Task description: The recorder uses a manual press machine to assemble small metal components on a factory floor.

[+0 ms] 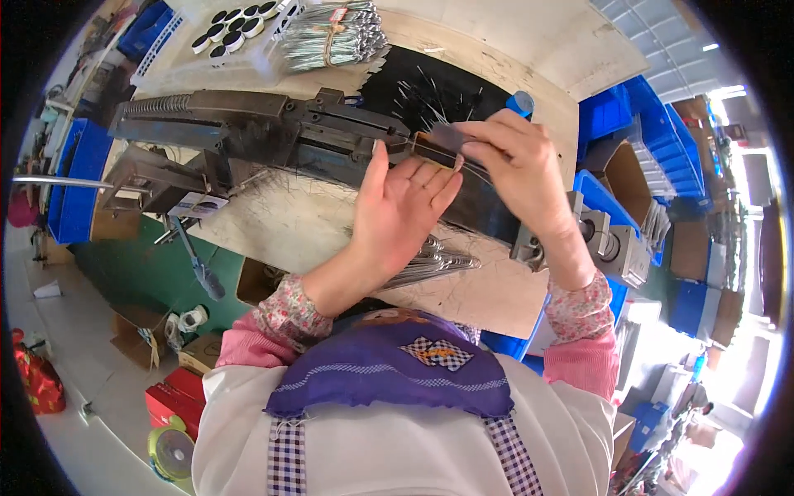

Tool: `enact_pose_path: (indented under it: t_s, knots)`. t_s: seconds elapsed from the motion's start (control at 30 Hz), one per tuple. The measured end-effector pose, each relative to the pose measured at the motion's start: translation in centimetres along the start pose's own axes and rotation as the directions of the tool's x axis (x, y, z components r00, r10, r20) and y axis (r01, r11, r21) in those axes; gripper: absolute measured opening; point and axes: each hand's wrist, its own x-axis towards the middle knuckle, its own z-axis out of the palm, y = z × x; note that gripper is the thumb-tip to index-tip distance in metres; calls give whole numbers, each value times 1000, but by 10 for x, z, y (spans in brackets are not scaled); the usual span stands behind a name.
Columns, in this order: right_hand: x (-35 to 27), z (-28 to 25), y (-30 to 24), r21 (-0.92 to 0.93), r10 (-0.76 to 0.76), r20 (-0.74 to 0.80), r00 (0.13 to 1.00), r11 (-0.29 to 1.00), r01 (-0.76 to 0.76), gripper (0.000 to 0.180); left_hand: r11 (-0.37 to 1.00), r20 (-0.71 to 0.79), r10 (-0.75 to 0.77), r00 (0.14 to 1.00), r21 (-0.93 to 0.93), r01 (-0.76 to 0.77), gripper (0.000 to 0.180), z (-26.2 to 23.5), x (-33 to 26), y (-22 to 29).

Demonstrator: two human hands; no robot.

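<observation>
My left hand (395, 208) lies palm up at the near side of a long metal bench machine (240, 116), its fingers stretched out and thumb raised. Above its fingertips, my right hand (523, 165) is closed in a pinch. A small dark grey flat piece (447, 135) shows at the right fingertips; its exact kind is unclear. Thin wire (434, 147) runs from the machine's head towards the right fingers. A bunch of looped metal wire pieces (430, 263) rests on the wooden bench below my left hand.
Behind the machine are a tied bundle of wire pieces (335, 40) and a clear plastic crate (248, 73) holding round black-and-white pieces. Loose wires (430, 95) lie on a black mat. A blue cap-like object (519, 103) stands near my right hand. Blue bins (653, 132) are at the right.
</observation>
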Motion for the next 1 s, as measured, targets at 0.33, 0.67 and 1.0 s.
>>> enact_pose_path:
  t_s: [0.33,0.67,1.0]
  knots:
    - [2,6,7,-214,-143,46,989,965,150,14,987,-5,87,996,136,-86,67,7,-3,2]
    - [-9,6,-7,-245,-316,-5,949,920,305,15,986,37,48,998,159,-54,66,0,0,3]
    - [-13,5,-26,-358,-82,-18,997,931,70,16,983,28,99,995,155,-103,64,8,-4,6]
